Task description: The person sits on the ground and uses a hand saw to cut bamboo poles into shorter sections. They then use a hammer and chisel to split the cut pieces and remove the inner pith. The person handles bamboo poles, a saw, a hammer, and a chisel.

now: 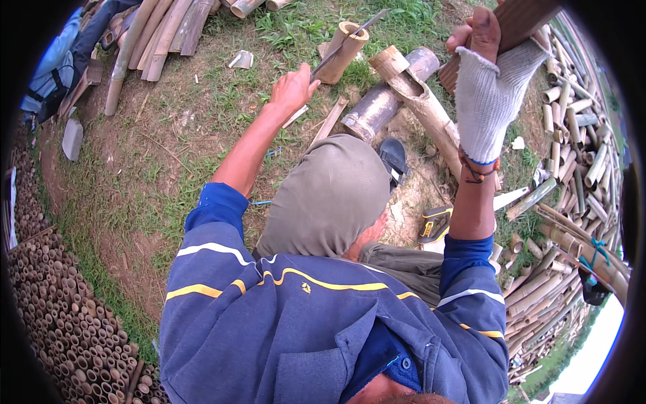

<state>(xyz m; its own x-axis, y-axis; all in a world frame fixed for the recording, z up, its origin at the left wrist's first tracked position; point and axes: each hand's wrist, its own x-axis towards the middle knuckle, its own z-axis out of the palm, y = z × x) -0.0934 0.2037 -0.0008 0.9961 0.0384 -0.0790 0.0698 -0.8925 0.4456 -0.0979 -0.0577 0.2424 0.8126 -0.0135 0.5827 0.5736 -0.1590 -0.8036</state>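
My bare left hand (294, 89) is closed around the handle end of a long-bladed knife (369, 23). Its blade lies across the top rim of a short bamboo section (345, 55) standing on the ground, and the tip reaches past the far side. Raised at the upper right, my right hand (490, 84) wears a white knitted glove that leaves the thumb bare. Its grip is on a thick brown piece of wood (521, 28), partly hidden by the glove and cut off by the view's edge. A notched bamboo pole (431, 111) rests across a thicker bamboo log (373, 113) between my hands.
A handsaw (436, 225) with a yellow and black handle lies beside my leg. Bamboo poles (572, 135) are heaped along the right. Cut bamboo pieces (74, 316) are stacked at lower left, split lengths (165, 34) at upper left. A person in blue (50, 67) is at the far left.
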